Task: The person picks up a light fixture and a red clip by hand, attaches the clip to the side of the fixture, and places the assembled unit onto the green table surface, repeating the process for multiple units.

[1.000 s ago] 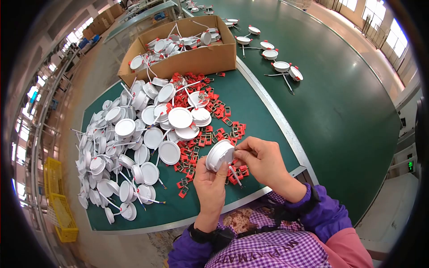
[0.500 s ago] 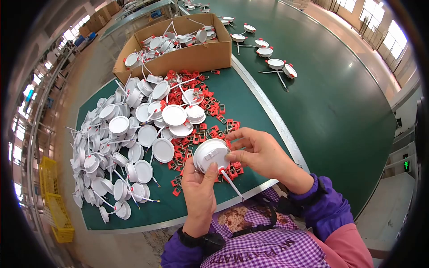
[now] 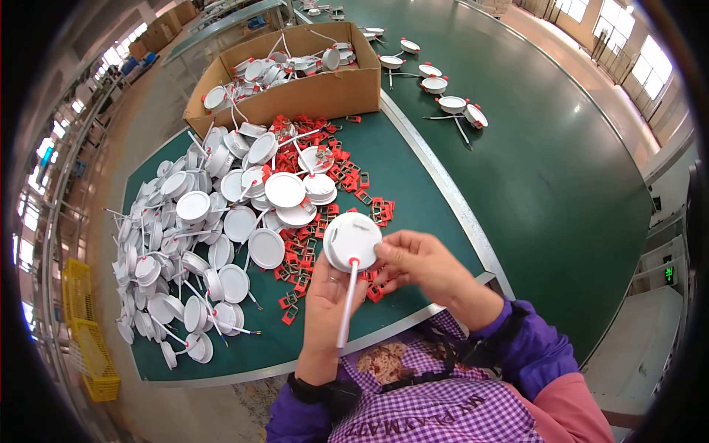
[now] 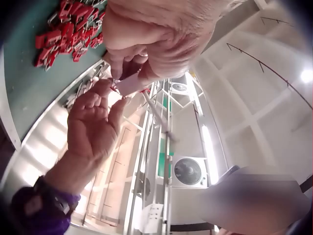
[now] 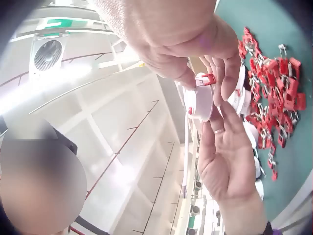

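Observation:
A round white downlight (image 3: 353, 240) is held up above the front of the table, its back face towards the head camera and its white cable hanging down. My left hand (image 3: 330, 299) grips it from below, fingers round its lower rim. At its right edge, my right hand (image 3: 422, 264) holds it between thumb and fingers. The right wrist view shows a red spring clip (image 5: 208, 79) on the downlight's side, close to the right thumb. Behind the hands lie loose red clips (image 3: 299, 258), and left of them a heap of white downlights (image 3: 193, 207).
A cardboard box (image 3: 295, 96) of downlights with red clips stands at the back of the green table (image 3: 402, 188). Beyond a metal edge strip (image 3: 443, 181), a green conveyor belt (image 3: 546, 184) carries several downlights. Yellow crates (image 3: 92, 332) stand on the floor at left.
The downlight has turned in the hands, bringing its cable to the front. The right fingers have moved from a metal part at its side to its right edge.

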### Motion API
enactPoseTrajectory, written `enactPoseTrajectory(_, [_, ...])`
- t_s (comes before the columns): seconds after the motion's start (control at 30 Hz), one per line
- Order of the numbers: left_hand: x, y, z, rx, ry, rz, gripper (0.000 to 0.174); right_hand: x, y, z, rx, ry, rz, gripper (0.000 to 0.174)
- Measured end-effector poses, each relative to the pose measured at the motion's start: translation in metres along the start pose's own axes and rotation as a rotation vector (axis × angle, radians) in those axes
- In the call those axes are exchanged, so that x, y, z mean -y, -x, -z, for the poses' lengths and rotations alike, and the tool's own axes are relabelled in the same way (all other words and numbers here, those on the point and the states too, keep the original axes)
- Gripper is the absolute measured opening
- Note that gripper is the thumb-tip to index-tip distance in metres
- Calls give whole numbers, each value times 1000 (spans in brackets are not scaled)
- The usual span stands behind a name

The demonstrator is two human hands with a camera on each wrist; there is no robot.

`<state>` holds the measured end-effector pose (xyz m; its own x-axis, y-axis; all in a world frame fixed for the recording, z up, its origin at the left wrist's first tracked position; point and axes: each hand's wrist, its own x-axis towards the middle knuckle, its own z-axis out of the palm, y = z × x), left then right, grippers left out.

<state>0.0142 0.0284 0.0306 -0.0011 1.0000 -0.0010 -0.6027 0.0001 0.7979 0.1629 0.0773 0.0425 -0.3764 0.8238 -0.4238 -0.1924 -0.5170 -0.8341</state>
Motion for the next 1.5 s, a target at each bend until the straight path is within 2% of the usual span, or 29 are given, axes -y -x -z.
enactPoseTrajectory(0.03, [4, 1, 0, 15, -127, -70, 54, -6, 3, -3, 28, 29, -4, 34])
enactPoseTrajectory(0.1, [14, -1, 17, -1, -197, -123, 56, -23, 2, 0, 153, 317, 101, 30])
enactPoseTrajectory(0.17, [14, 0, 21, -201, -40, -85, 49, -20, 7, 4, 113, 335, 111, 23])
enactPoseTrajectory(0.23, [6, 4, 18, -222, -2, -90, 46, -26, -1, 28, -229, 985, 507, 22])
enactPoseTrajectory(0.27, [3, 7, 20, -221, 14, -47, 46, -30, -4, 39, -200, 1054, 453, 24])
enactPoseTrajectory(0.37, [2, 12, 26, -216, 23, 24, 46, -45, -7, 50, -122, 1143, 485, 22])
enactPoseTrajectory(0.6, [8, 26, 38, -209, -99, 125, 40, -53, -10, 47, -122, 1242, 502, 12])
enactPoseTrajectory(0.63, [6, 27, 33, -208, -100, 126, 40, -59, -11, 52, -135, 1284, 578, 10])
enactPoseTrajectory(0.67, [3, 28, 25, -227, -7, 146, 39, -61, -12, 55, -146, 1327, 655, 9])
enactPoseTrajectory(0.7, [0, 29, 20, -246, 85, 165, 37, -62, -11, 55, -146, 1328, 655, 9])
enactPoseTrajectory(0.8, [-2, 30, 18, -213, 132, 229, 35, -55, -5, 51, -168, 1228, 683, 7])
enactPoseTrajectory(0.87, [2, 31, 23, -211, 45, 250, 35, -38, 5, 42, -112, 883, 282, 8])
enactPoseTrajectory(0.9, [4, 31, 25, -209, -40, 269, 35, -35, 7, 41, -113, 884, 283, 8])
enactPoseTrajectory(0.97, [6, 32, 25, -207, -102, 261, 37, -32, 10, 38, -73, 478, 140, 12])
enactPoseTrajectory(1.0, [7, 33, 25, -205, -166, 255, 38, -30, 11, 36, -70, 478, 140, 12])
enactPoseTrajectory(1.2, [13, 36, 27, -162, -248, 226, 37, -27, 19, 17, -85, 499, 289, 13])
enactPoseTrajectory(1.27, [12, 35, 23, -163, -265, 201, 36, -29, 20, 12, -161, 751, 568, 12])
enactPoseTrajectory(1.3, [11, 35, 21, -164, -283, 176, 36, -30, 20, 9, -157, 751, 568, 12])
enactPoseTrajectory(1.37, [12, 35, 22, -167, -285, 164, 36, -33, 22, 4, -233, 1037, 820, 12])
enactPoseTrajectory(1.5, [15, 34, 24, -179, -291, 140, 36, -32, 29, -7, -200, 1034, 787, 10])
